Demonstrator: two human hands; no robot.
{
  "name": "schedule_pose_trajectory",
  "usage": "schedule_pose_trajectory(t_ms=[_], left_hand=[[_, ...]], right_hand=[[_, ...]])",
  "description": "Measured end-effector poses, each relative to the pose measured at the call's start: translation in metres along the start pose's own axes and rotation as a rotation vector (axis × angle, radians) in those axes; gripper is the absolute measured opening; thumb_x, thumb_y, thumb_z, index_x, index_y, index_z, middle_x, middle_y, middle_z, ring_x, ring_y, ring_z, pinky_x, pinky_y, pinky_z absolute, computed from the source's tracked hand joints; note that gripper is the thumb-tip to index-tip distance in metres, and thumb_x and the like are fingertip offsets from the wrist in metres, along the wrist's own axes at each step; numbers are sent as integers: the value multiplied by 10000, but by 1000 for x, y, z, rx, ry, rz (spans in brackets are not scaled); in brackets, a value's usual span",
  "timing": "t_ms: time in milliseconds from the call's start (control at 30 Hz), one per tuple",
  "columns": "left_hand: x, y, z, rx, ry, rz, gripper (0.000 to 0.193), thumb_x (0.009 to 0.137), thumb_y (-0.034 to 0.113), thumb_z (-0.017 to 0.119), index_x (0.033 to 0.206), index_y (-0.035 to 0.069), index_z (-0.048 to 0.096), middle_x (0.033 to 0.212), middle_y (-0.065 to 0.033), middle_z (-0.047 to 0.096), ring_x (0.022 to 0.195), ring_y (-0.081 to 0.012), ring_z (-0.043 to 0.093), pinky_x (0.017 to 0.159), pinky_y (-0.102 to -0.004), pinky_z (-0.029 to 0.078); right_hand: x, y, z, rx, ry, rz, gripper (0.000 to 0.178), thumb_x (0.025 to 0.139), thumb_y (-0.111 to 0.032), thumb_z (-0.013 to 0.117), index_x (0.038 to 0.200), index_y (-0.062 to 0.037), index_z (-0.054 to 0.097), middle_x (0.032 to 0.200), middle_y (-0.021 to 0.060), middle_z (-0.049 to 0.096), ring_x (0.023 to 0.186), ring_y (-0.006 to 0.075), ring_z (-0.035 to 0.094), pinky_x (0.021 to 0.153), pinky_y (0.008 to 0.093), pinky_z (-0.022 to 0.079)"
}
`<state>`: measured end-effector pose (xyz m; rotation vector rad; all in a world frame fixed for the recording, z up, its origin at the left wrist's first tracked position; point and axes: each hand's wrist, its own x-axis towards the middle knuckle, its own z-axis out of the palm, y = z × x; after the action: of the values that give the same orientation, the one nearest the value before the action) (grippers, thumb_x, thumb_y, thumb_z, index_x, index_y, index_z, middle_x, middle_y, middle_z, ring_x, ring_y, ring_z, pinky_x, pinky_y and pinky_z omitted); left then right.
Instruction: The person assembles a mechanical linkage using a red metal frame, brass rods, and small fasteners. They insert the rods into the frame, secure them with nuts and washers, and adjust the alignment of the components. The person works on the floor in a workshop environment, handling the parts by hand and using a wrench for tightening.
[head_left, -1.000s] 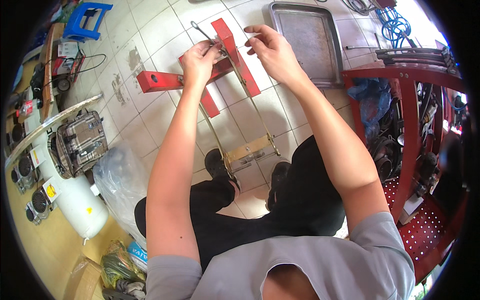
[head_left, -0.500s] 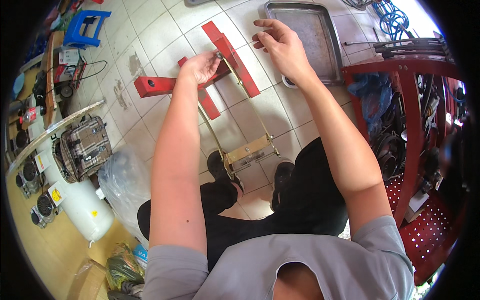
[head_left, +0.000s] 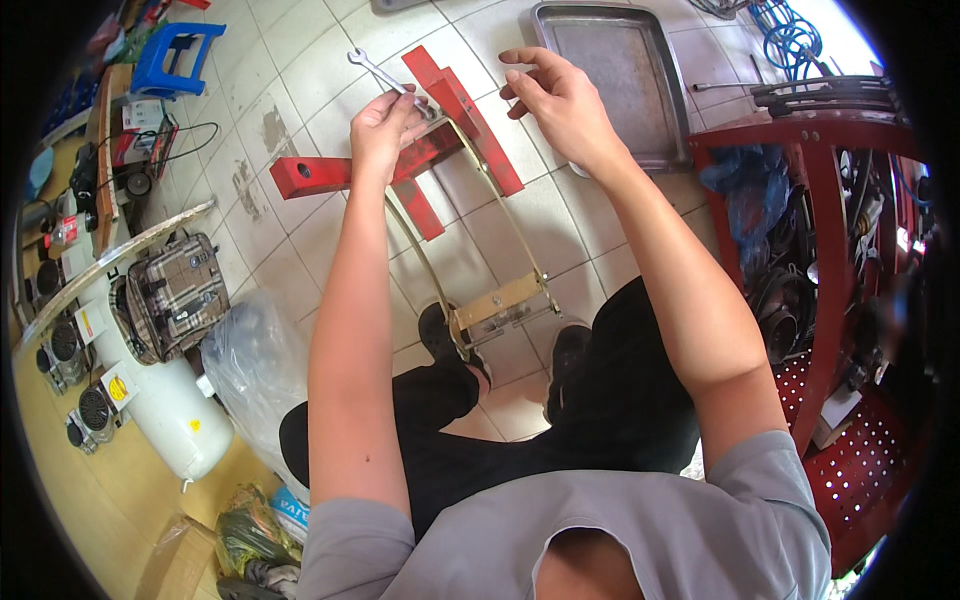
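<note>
Wrench of silver metal (head_left: 376, 71) in sight again, pinched in the left hand (head_left: 378, 130)

Half a second ago the wrench's shaft was hidden and the palm was turned up; now the hand has rolled over and the open-jawed end points up and to the left. A second ago, too, the shaft showed at much this slant. The change suggests the wrench is being worked to and fro at one spot, with the work there apparently still under way.

The wrench lies just above the red steel frame of square beams (head_left: 430, 152), its far end near the top of the long gold-coloured metal bracket (head_left: 497, 299) that runs back toward the feet. Whether that end is seated on a fastener cannot be told. Frame and bracket show little change.

The left forearm reaches nearly straight ahead, with thumb and fingers pressed together on the shaft. The right hand (head_left: 562, 100) hovers apart from the frame, between it and the dark rectangular metal tray (head_left: 610, 80), elbow bent outward; its fingers are loosely curled, a gap shows at the thumb, and nothing is held.
</note>
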<state>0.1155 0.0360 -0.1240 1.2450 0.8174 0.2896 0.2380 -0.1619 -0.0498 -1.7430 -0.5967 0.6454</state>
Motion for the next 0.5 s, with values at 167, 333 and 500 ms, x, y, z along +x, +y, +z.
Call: schedule_pose_trajectory(t_ms=[167, 333, 500], left_hand=[[-20, 2, 20, 124, 35, 247, 201, 870, 87, 635, 1018, -48, 640, 917, -62, 674, 815, -113, 626, 746, -265, 523], [-25, -25, 13, 218, 71, 434, 166, 852, 59, 648, 967, -61, 646, 884, -66, 683, 801, -83, 615, 732, -210, 491], [-36, -35, 24, 234, 123, 507, 161, 840, 61, 667, 965, -40, 654, 889, -80, 687, 788, -96, 617, 731, -223, 487]], right_hand=[[4, 2, -3, 20, -6, 10, 345, 908, -219, 521, 1172, 1, 557, 853, 128, 662, 702, 167, 641, 698, 314, 504], [5, 1, 3, 37, -5, 4, 354, 907, -245, 532, 1164, -4, 567, 828, 133, 660, 675, 163, 638, 678, 312, 497], [5, 0, 4, 28, -7, 10, 351, 908, -251, 534, 1152, -2, 575, 808, 132, 658, 656, 158, 636, 660, 312, 491]])
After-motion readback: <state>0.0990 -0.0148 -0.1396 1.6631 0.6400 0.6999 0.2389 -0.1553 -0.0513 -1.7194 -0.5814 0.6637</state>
